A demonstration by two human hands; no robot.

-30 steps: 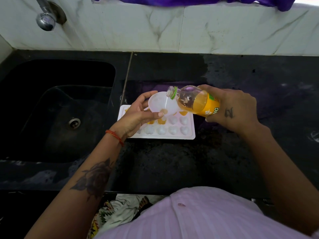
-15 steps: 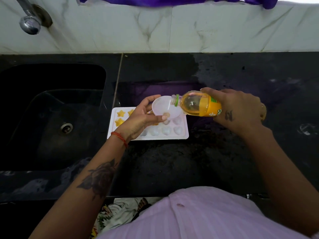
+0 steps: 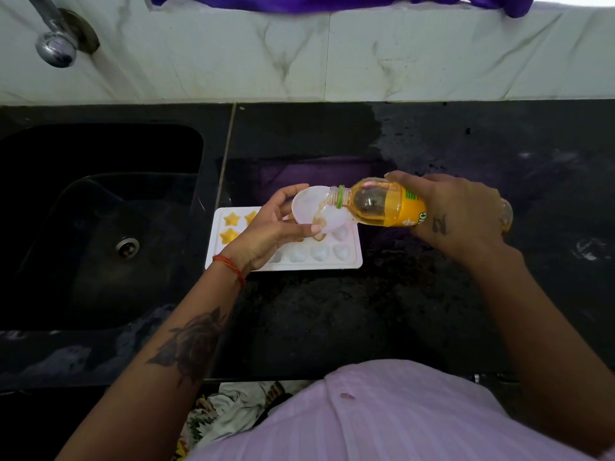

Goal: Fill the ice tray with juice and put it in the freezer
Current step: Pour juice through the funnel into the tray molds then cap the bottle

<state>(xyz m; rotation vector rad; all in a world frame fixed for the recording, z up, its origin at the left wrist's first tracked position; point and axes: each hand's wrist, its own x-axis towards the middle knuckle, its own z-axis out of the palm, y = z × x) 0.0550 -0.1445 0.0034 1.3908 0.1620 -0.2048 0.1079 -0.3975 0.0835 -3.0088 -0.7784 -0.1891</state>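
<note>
A white ice tray (image 3: 355, 261) lies on the black counter beside the sink. Its star cells at the left hold orange juice; the heart cells at the front right look pale. My left hand (image 3: 269, 231) holds a small white funnel (image 3: 311, 206) over the tray's middle. My right hand (image 3: 456, 211) grips a juice bottle (image 3: 382, 204) tipped on its side, its green-ringed mouth inside the funnel. Juice runs into the funnel. My left hand hides several cells.
A black sink (image 3: 100, 221) with a drain lies left of the tray, a chrome tap (image 3: 56, 44) above it. White marble wall tiles run along the back. Purple cloth (image 3: 299, 0) hangs at the top. The dark counter (image 3: 332, 327) stretches toward me.
The bottle has tipped flatter and its mouth now sits inside the funnel. The funnel shifted slightly right over the tray. The view drifted, so the tray sits further left than before.
</note>
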